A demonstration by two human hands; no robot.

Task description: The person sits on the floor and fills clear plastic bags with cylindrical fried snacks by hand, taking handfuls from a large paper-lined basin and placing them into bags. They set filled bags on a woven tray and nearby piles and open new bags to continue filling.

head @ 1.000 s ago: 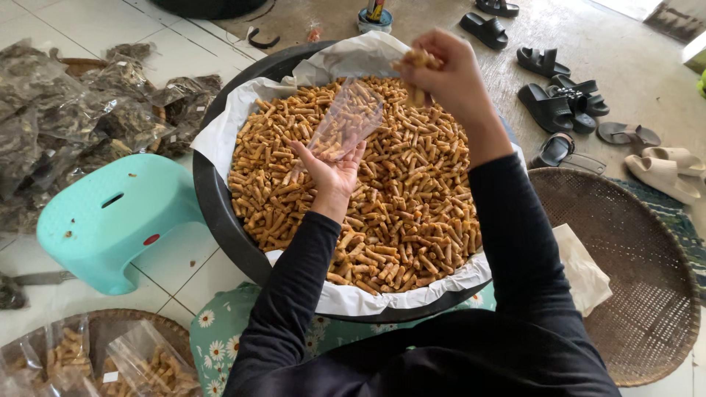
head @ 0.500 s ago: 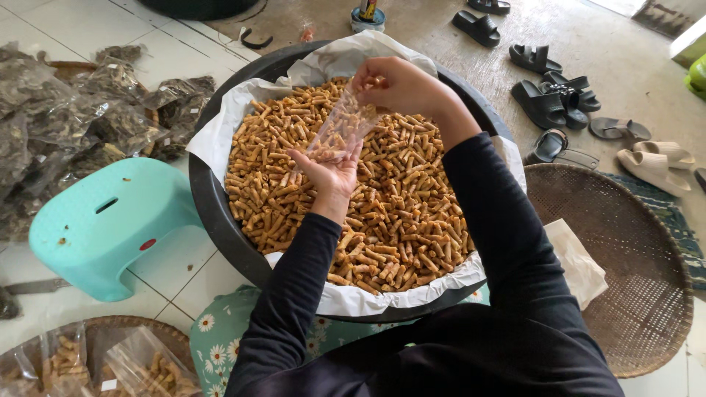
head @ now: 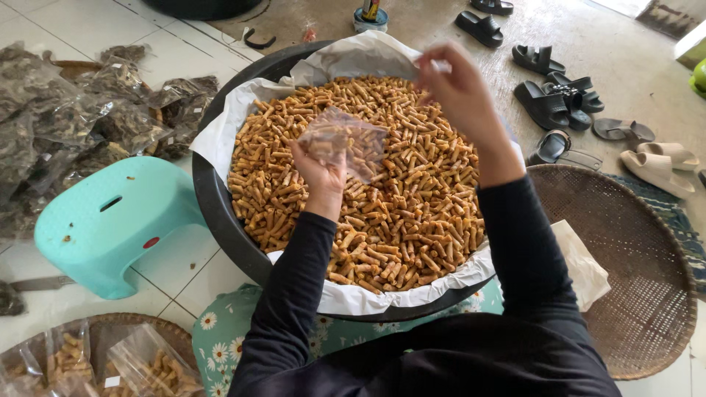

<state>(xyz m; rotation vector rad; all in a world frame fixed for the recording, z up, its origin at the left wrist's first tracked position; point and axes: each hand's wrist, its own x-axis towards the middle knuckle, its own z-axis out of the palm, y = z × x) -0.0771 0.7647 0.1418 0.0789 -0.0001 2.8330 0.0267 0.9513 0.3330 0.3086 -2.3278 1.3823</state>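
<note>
Since half a second ago the right hand (head: 460, 88) has lifted off the bag's mouth and risen toward the far rim of the basin, while the left hand has tipped the bag flatter. At the far left lie crumpled dark plastic packages (head: 70, 121) heaped on the tiled floor, and below them, in the bottom left corner, clear filled packets (head: 110, 364) of the same tan sticks rest in a shallow woven tray, one bearing a small white label. Just right of the dark heap stands a turquoise plastic stool (head: 110, 220) with a slot in its seat and a small red dot on its side. The left hand (head: 321, 173) is closed on the bottom of a small clear plastic bag (head: 346, 141), partly filled with sticks and held just above the heap. Under it, a wide black basin (head: 220, 213) lined with white paper holds a mass of short golden-brown snack sticks (head: 397, 198). The right hand is raised over the far side with fingers pinched together; what it pinches is too blurred to tell. To the right a round brown woven tray (head: 632, 279) lies on the floor with a white bag on its edge, and beyond it dark and beige sandals (head: 559, 103) are scattered.
</note>
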